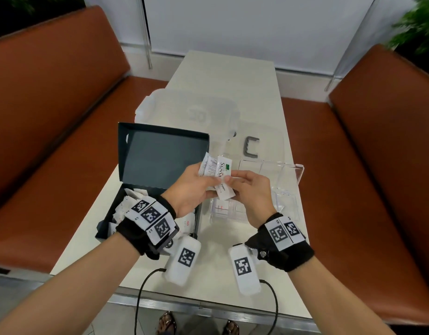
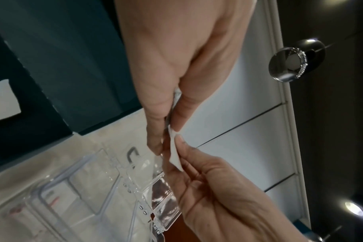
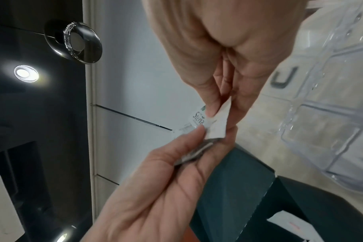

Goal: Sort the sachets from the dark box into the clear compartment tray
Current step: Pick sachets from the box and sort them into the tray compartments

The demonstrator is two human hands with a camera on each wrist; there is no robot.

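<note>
Few sachets lie in the clear compartment tray (image 1: 290, 204) at 3 o'clock; most remain in the dark box (image 1: 107, 221), while left hand (image 1: 189, 189) grips a sachet bunch (image 1: 210, 166) and right hand (image 1: 253, 189) pinches one pepper sachet (image 1: 224, 192).

grey clip (image 1: 251, 147), clear lid (image 1: 191, 110), benches (image 1: 51, 97)

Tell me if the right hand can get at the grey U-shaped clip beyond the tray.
Probably not yet: the right hand is pinching a sachet with the left hand. Otherwise the grey clip lies uncovered.
</note>
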